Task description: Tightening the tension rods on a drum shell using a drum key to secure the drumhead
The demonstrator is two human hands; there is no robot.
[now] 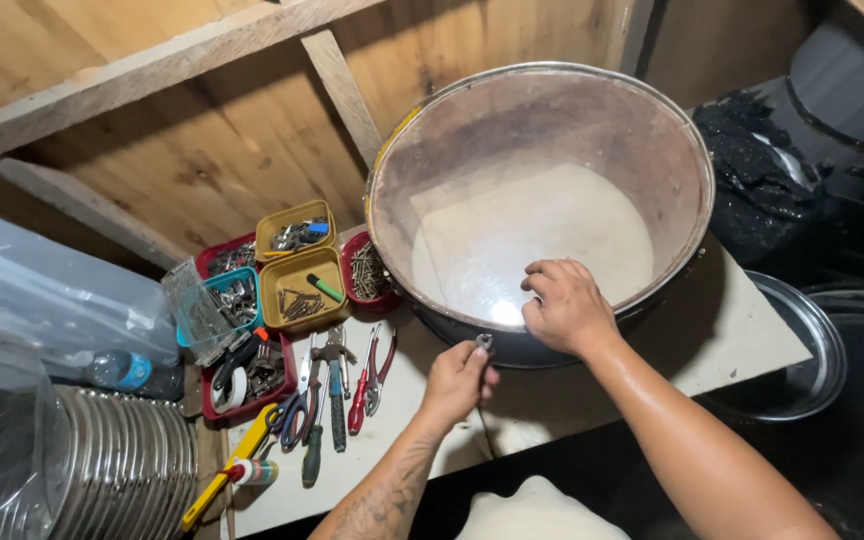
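1. Left hand [459,380], near the counter's [732,330] front edge, pinches a small metal key-like tool [484,343] at the drum's rim.
2. Right hand [564,305] curls over the large round metal-rimmed drum [542,190], gripping its near rim.

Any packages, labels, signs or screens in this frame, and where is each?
No signs or screens.
Water bottle: far left, lying down, clear with a blue label.
Clear plastic bag: far left, crumpled, above the bottle.
Small plastic trays: left of the big drum, yellow, red and teal, holding screws and bits.
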